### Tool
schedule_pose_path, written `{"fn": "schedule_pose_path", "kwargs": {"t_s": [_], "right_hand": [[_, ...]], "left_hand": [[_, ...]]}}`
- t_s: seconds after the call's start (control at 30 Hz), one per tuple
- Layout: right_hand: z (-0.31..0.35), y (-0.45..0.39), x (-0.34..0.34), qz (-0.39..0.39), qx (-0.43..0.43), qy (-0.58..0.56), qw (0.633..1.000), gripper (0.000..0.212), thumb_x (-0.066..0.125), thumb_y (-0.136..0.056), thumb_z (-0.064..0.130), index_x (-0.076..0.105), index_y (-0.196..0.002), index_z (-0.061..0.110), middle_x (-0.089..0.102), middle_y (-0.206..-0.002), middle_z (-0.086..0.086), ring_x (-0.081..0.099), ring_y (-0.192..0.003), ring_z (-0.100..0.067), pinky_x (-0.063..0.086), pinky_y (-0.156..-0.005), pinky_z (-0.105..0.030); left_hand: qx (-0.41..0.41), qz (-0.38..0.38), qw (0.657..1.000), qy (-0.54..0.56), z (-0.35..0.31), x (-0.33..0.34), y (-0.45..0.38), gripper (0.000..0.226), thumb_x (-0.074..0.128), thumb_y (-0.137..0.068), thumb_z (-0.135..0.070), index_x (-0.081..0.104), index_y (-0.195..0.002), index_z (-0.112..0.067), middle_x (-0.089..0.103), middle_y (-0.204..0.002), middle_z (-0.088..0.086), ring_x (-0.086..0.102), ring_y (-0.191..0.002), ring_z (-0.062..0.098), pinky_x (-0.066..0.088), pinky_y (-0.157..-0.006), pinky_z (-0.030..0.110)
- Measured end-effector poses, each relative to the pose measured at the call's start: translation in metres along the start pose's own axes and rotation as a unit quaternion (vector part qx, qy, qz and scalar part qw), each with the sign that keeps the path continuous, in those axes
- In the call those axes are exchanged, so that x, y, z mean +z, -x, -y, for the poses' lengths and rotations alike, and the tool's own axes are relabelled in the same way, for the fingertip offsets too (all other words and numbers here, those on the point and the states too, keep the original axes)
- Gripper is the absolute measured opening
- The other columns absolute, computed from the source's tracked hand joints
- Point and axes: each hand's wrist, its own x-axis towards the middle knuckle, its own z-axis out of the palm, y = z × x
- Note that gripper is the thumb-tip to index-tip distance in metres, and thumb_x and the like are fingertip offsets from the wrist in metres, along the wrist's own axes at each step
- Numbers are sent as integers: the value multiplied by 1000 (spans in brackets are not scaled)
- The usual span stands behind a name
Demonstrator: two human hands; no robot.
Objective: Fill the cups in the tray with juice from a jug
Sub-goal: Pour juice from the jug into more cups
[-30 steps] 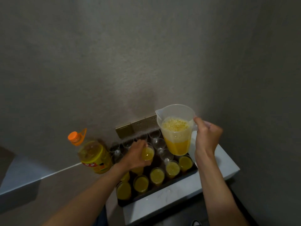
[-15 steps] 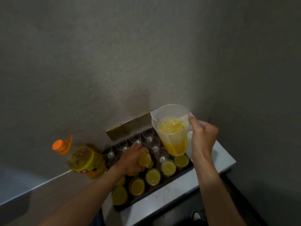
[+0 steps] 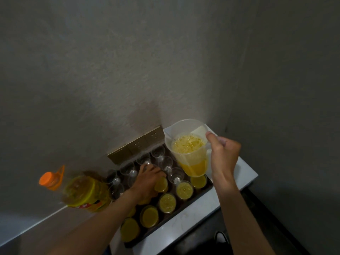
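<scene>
A dark tray [image 3: 195, 200] on a white counter holds several clear plastic cups. Those in the near rows are full of orange juice [image 3: 167, 202]; the far rows by the wall hold clear ones with no juice [image 3: 158, 153]. My left hand [image 3: 147, 179] grips a filled cup [image 3: 161, 184] in the tray's middle and holds it down among the others. My right hand [image 3: 223, 157] grips the handle of a clear plastic jug [image 3: 189, 148], held upright above the tray's right end, roughly half full of foamy juice.
A large juice bottle [image 3: 86, 194] with an orange cap [image 3: 48, 178] stands left of the tray. A brass socket plate [image 3: 136, 144] sits on the grey wall behind the cups. The white counter [image 3: 244, 173] ends just right of the tray; a dark drop lies below.
My left hand has lowered the filled cup down into the tray. The jug has stayed upright above the tray's right end in my right hand.
</scene>
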Motion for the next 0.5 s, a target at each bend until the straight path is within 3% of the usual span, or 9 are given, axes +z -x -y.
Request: {"fn": "schedule_pose_path", "kwargs": {"t_s": [0.17, 0.3, 0.5], "right_hand": [[-2, -3, -1, -5, 0, 10, 1000, 50, 73, -91, 24, 45, -52, 11, 31, -49, -1, 29, -53, -21, 40, -58, -36], [-5, -5, 0, -11, 9, 8, 1000, 53, 73, -91, 24, 41, -52, 5, 31, -49, -1, 29, -52, -22, 39, -57, -37], [-9, -9, 3, -7, 16, 4, 1000, 55, 73, -88, 31, 42, -60, -5, 40, -54, -15, 38, -54, -24, 52, -60, -55]], "left_hand": [[7, 24, 1000, 0, -4, -1, 2, 66, 70, -77, -44, 49, -140, -40, 42, -148, -11, 26, -143, 21, 8, -120, 55], [3, 35, 999, -7, -1, 1, 0, 70, 70, -78, -47, 44, -144, -42, 39, -150, -12, 23, -145, 21, 5, -119, 53], [-7, 63, 997, 41, 6, -21, -3, 78, 75, -77, -49, 38, -146, -45, 38, -150, -8, 25, -144, 23, 12, -119, 53]]}}
